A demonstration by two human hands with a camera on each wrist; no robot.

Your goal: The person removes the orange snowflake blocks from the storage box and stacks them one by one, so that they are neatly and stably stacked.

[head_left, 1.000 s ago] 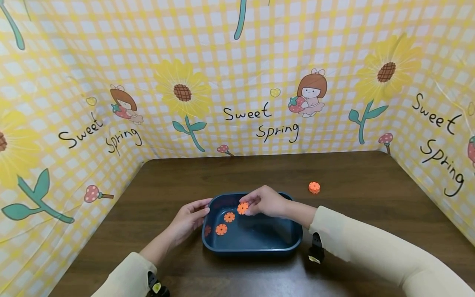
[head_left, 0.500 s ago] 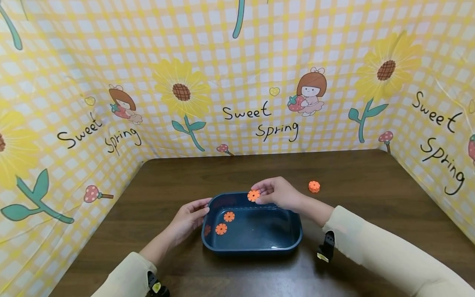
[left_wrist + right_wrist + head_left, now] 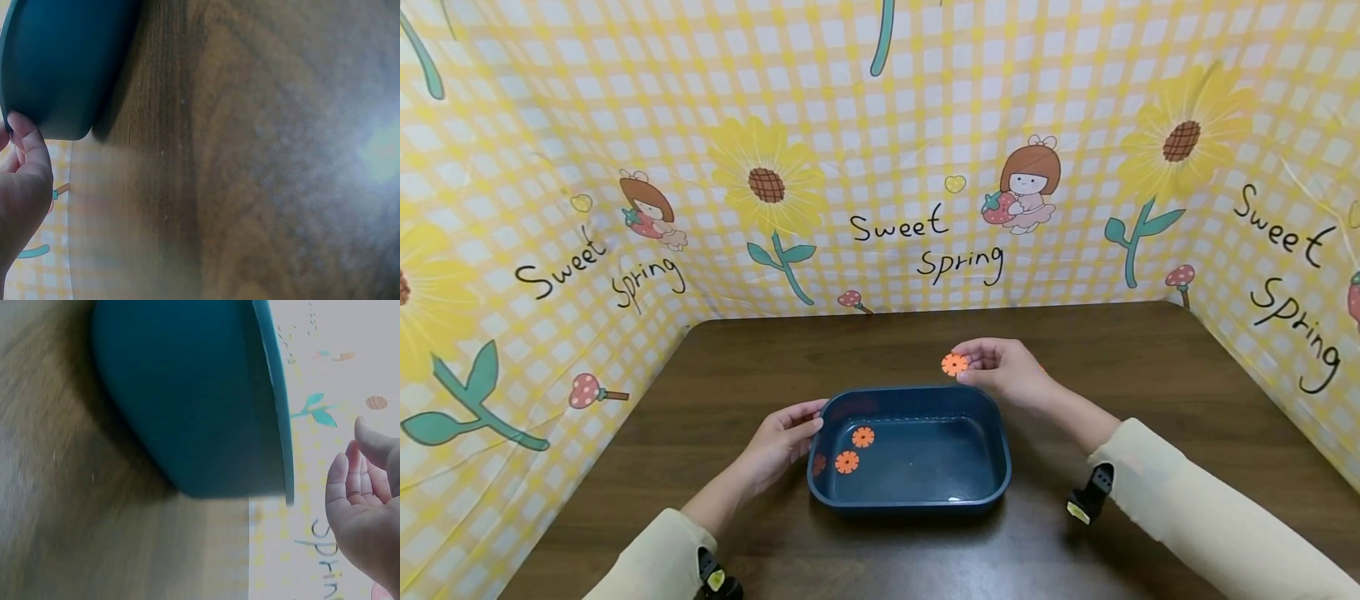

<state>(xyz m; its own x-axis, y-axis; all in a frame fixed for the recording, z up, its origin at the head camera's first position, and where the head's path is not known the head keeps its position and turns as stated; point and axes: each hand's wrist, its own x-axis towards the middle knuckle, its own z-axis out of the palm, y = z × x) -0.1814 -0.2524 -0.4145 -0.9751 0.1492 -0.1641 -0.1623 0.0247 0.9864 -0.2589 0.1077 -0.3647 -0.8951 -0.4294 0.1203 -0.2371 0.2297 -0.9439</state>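
A dark blue rectangular tub stands on the table. My left hand grips its left rim, thumb on the edge, as the left wrist view also shows. Two orange notched discs lie flat on the tub's floor toward the left, apart from each other. Beyond the tub's back right corner, my right hand pinches another orange notched disc between thumb and fingers, above the table. That disc cannot be made out in the right wrist view. Behind the right hand, only a sliver of an orange piece shows.
The brown wooden table reaches back to a yellow checked cloth with printed flowers, which hangs behind and at both sides. A reddish reflection shows on the tub's inner left wall. Black wrist straps sit on both arms.
My right hand has carried the orange disc up from inside the tub, backward and to the right past the rim. It now covers most of the orange pieces behind. My left hand stays put.
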